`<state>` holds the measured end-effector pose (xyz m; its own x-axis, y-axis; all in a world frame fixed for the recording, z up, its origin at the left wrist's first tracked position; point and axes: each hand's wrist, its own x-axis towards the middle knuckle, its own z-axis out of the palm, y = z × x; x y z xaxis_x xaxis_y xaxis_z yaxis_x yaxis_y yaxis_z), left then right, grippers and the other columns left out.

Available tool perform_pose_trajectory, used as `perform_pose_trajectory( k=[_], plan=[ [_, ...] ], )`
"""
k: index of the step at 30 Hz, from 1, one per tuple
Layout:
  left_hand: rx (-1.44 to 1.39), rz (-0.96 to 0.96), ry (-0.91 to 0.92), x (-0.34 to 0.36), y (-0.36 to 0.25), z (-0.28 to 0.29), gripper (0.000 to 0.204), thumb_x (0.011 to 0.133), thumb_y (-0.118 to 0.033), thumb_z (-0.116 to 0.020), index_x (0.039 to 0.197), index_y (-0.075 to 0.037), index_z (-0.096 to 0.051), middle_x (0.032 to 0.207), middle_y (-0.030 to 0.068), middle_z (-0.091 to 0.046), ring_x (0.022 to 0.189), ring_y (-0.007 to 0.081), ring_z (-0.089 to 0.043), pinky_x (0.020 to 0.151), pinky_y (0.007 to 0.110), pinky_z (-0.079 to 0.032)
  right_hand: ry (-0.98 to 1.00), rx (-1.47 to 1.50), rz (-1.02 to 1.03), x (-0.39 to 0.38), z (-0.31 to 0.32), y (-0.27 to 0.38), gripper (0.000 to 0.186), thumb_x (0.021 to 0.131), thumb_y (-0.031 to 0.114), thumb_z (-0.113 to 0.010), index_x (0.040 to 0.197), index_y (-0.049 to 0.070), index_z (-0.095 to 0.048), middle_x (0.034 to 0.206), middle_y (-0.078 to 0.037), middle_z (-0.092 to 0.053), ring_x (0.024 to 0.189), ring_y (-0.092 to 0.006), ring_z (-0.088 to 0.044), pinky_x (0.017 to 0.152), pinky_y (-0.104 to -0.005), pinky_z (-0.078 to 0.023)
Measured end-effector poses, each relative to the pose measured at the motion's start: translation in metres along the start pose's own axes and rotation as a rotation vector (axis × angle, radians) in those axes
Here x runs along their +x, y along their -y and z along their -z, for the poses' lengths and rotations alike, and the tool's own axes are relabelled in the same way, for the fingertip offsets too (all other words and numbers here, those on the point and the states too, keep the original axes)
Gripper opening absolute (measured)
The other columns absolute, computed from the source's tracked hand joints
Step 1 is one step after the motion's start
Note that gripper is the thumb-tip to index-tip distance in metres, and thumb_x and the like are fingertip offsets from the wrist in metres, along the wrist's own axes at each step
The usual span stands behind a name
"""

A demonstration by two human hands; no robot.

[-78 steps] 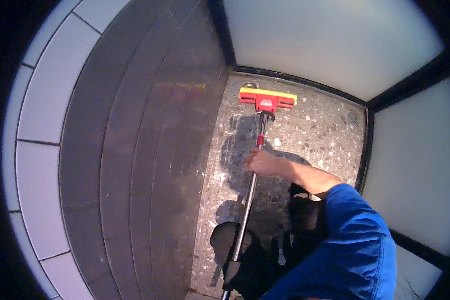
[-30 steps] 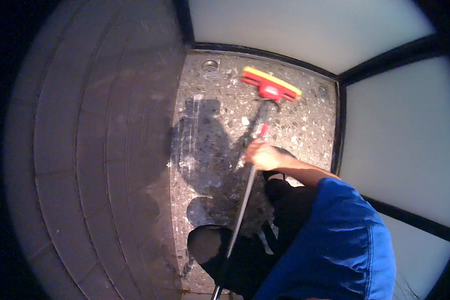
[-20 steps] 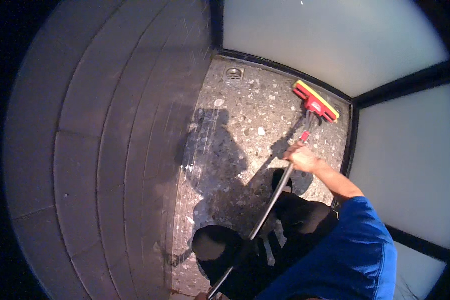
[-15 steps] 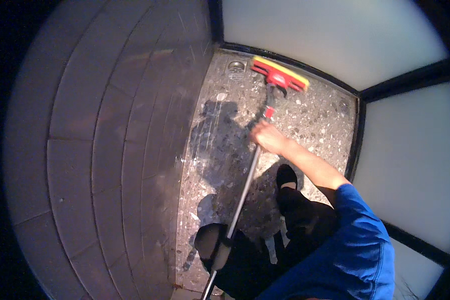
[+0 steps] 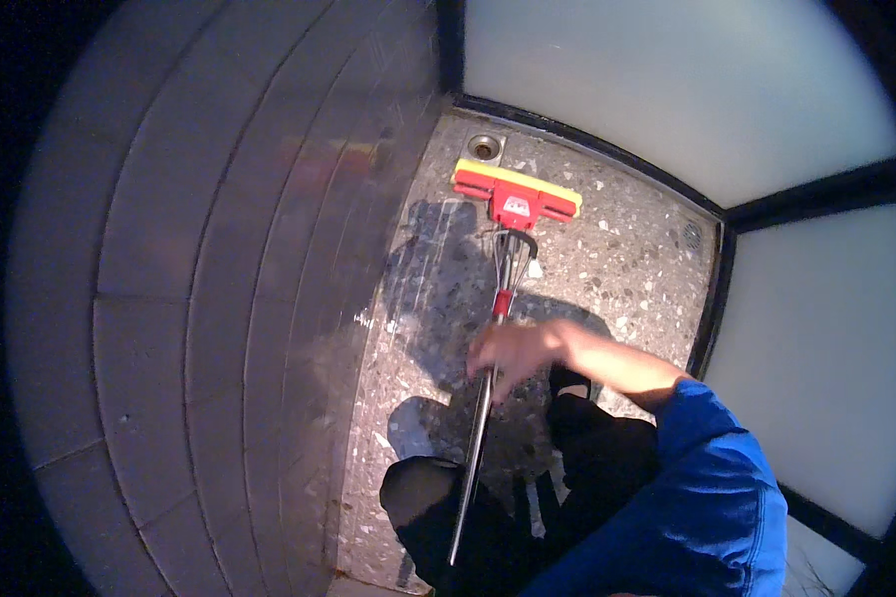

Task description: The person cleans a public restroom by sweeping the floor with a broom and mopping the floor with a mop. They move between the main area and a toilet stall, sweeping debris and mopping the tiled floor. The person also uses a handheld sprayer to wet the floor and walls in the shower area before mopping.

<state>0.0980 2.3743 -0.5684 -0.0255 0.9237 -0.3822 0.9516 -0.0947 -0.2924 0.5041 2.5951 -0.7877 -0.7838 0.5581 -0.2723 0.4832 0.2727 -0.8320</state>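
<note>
My right hand (image 5: 518,355) is closed around the metal pole of a sponge mop (image 5: 518,206), below its red collar. Motion blurs the fingers, which bend down on both sides of the pole. The mop has a red head and a yellow sponge strip, set slantwise over the speckled floor (image 5: 627,269). A wire lever with a dark curved piece sits just below the head. The pole slopes down toward my dark-trousered knees, where its lower part blends into the cloth. My left hand is out of view.
A dark tiled wall (image 5: 219,298) rises along the left. Frosted panels (image 5: 667,90) in black frames enclose the far and right sides. A round metal drain (image 5: 484,148) lies beyond the mop head, and a round slotted cover (image 5: 693,236) sits near the right corner.
The mop head has come nearer to me and left, away from the far frame. My right hand has moved back toward me along with the pole.
</note>
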Motion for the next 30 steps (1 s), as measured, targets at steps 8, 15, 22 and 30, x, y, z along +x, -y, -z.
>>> perform_pose_trajectory(
  k=[8, 15, 22, 30],
  plan=[
    [0.708, -0.227, -0.728, -0.061, 0.089, 0.002, 0.031, 0.08, -0.038, -0.067, 0.066, -0.01, -0.062, 0.059, 0.0109, -0.059, 0.05, 0.0258, -0.059, 0.049, 0.032, -0.05, -0.71, -0.129, -0.878, -0.021, 0.072, -0.112, 0.046, 0.09, 0.043, -0.053, 0.102, 0.0, -0.059, 0.097, -0.022, -0.063, 0.093, -0.0337, -0.061, 0.081, -0.0435, -0.047],
    [0.046, 0.232, 0.165, -0.128, 0.126, -0.11, 0.028, 0.08, -0.038, -0.066, 0.065, -0.015, -0.061, 0.052, 0.0066, -0.055, 0.042, 0.0226, -0.053, 0.041, 0.034, -0.044, -0.962, -0.311, -0.899, -0.031, 0.114, -0.085, 0.046, 0.08, 0.048, -0.066, 0.073, 0.003, -0.065, 0.069, -0.016, -0.064, 0.071, -0.0289, -0.065, 0.065, -0.0403, -0.048],
    [-0.387, 0.271, 0.411, -0.092, 0.075, -0.147, 0.028, 0.081, -0.037, -0.064, 0.068, -0.012, -0.062, 0.057, 0.0068, -0.059, 0.048, 0.0232, -0.057, 0.045, 0.036, -0.046, -0.814, -0.864, -1.021, -0.019, 0.197, -0.032, 0.038, 0.075, 0.042, -0.069, 0.078, 0.004, -0.065, 0.078, -0.019, -0.066, 0.079, -0.0344, -0.066, 0.069, -0.0451, -0.052],
    [-0.626, 0.411, 0.789, -0.112, 0.08, -0.163, 0.028, 0.081, -0.035, -0.062, 0.07, -0.009, -0.064, 0.062, 0.0063, -0.063, 0.054, 0.0229, -0.061, 0.049, 0.038, -0.047, -0.671, -0.992, -0.953, 0.033, 0.202, 0.002, 0.033, 0.075, 0.032, -0.07, 0.091, 0.004, -0.064, 0.09, -0.019, -0.067, 0.087, -0.0332, -0.066, 0.072, -0.0436, -0.053]
  ],
)
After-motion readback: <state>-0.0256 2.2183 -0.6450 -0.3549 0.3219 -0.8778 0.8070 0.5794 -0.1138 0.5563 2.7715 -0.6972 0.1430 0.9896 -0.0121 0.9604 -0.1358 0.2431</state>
